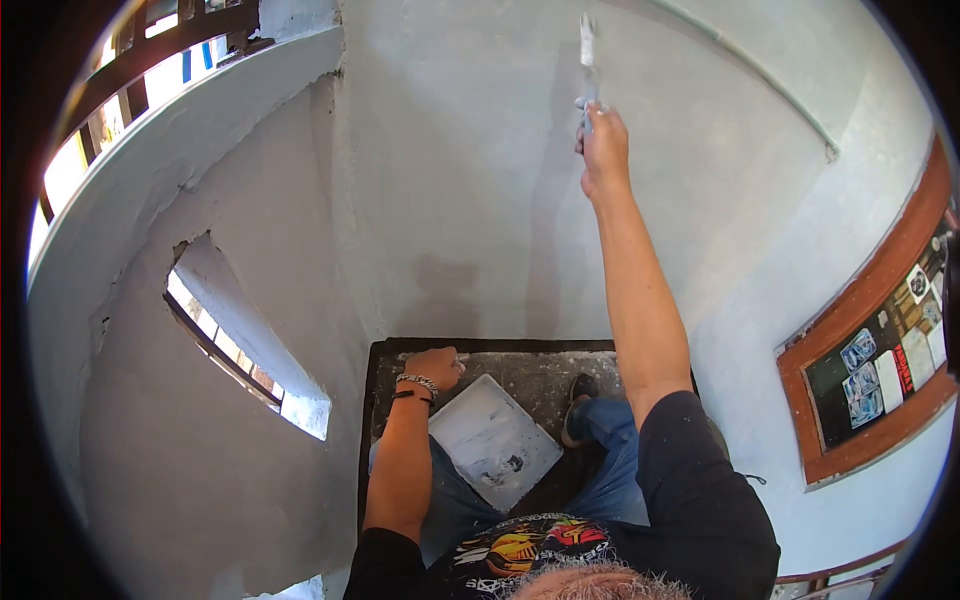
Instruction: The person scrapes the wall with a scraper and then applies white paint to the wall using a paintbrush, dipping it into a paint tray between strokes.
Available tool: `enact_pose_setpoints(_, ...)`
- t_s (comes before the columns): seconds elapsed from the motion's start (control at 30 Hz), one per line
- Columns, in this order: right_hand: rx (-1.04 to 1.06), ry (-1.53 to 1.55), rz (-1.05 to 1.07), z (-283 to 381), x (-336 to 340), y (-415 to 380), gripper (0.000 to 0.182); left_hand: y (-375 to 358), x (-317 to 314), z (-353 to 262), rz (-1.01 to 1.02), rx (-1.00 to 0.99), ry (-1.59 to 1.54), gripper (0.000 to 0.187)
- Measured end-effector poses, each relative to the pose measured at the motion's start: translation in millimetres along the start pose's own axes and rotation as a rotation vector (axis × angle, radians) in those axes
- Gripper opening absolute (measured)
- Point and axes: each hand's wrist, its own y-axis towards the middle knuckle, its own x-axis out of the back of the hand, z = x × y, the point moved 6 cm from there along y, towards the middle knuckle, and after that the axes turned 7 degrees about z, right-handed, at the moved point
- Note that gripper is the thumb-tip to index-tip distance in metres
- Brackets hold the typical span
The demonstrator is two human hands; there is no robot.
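Note:
High on the pale wall (460, 180), my right hand (604, 150) is wrapped round the handle of a paintbrush (587, 45). Its white head points up and overlaps the wall, and the arm is stretched out. Low on the left, my left hand (435, 368) is closed with its fingers curled in, just beyond the edge of a paint tray (540, 440); I cannot tell what it holds. The square tray lies tilted between my legs, its inside smeared with white and grey paint and one dark patch.
A curved wall with a slanted opening (250, 335) stands on the left, below a railing (150, 60). A conduit (760, 75) runs along the wall at upper right. On the right is a brown-framed panel (815, 400). Dark, paint-spotted flooring (520, 365) lies around my shoe.

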Motion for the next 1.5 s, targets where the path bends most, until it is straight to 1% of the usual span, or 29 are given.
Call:
enact_pose_setpoints(0.07, 0.023, -0.031, -0.03, 9, -11, 12, 0.016, 0, 1, 2, 0.039, 0.033, -0.031, 0.031)
enact_pose_setpoints(0.17, -0.132, -0.131, 0.024, -19, -16, 17, 0.018, -2, 2, 2, 0.039, 0.031, -0.022, 0.031)
enact_pose_setpoints(0.27, -0.212, -0.125, 0.013, -55, -20, -8, 0.015, -3, 0, 3, -0.008, 0.015, -0.01, 0.03)
enact_pose_setpoints(0.37, -0.348, 0.065, 0.11, -63, -22, -39, 0.015, -2, -1, 4, 0.004, 0.018, -0.012, 0.03)
enact_pose_setpoints(0.47, -0.226, 0.059, 0.084, -34, -27, -35, 0.011, -1, -2, 3, 0.004, 0.013, 0.002, 0.03)
enact_pose_setpoints(0.57, -0.121, 0.108, 0.141, -1, -40, -2, 0.016, -2, -1, 0, 0.026, 0.02, 0.003, 0.03)
enact_pose_setpoints(0.67, -0.233, -0.046, 0.09, -29, -42, 11, 0.016, -4, 1, -1, 0.012, 0.028, -0.007, 0.03)
enact_pose_setpoints(0.77, -0.321, -0.11, 0.106, -64, -34, -23, 0.015, -4, 1, 1, -0.002, 0.026, -0.008, 0.031)
enact_pose_setpoints(0.87, -0.314, -0.052, 0.179, -60, -20, -36, 0.017, -6, -1, 3, -0.003, 0.001, -0.004, 0.031)
enact_pose_setpoints(0.97, -0.071, -0.181, 0.051, -21, -10, -17, 0.018, -7, 0, 2, 0.01, 0.008, 0.008, 0.031)
enact_pose_setpoints(1.07, -0.088, -0.067, -0.055, -20, -7, 5, 0.012, -3, -1, 2, -0.024, 0.019, 0.003, 0.03)
enact_pose_setpoints(1.1, -0.05, -0.201, -0.057, -31, -6, 14, 0.013, -1, -1, 1, -0.021, 0.012, 0.0, 0.03)
enact_pose_setpoints(1.13, -0.013, -0.333, -0.059, -59, -2, 23, 0.013, 0, -1, 1, -0.017, 0.005, -0.003, 0.03)
enact_pose_setpoints(1.2, -0.002, -0.422, -0.064, -65, 2, 20, 0.014, -1, -2, -1, -0.006, 0.001, -0.003, 0.03)
enact_pose_setpoints(1.27, -0.049, -0.329, -0.065, -42, 3, 3, 0.015, -5, 2, -4, 0.001, 0.008, 0.002, 0.03)
enact_pose_setpoints(1.37, 0.023, -0.562, -0.038, -55, 1, 7, 0.017, -5, 1, -2, -0.004, 0.014, 0.01, 0.031)
enact_pose_setpoints(1.47, 0.06, -0.483, -0.054, -51, 7, 6, 0.02, -1, -2, 3, -0.006, 0.016, -0.005, 0.031)
enact_pose_setpoints(1.5, 0.054, -0.567, -0.058, -49, 6, 4, 0.021, 1, -3, 4, -0.01, 0.013, -0.003, 0.031)
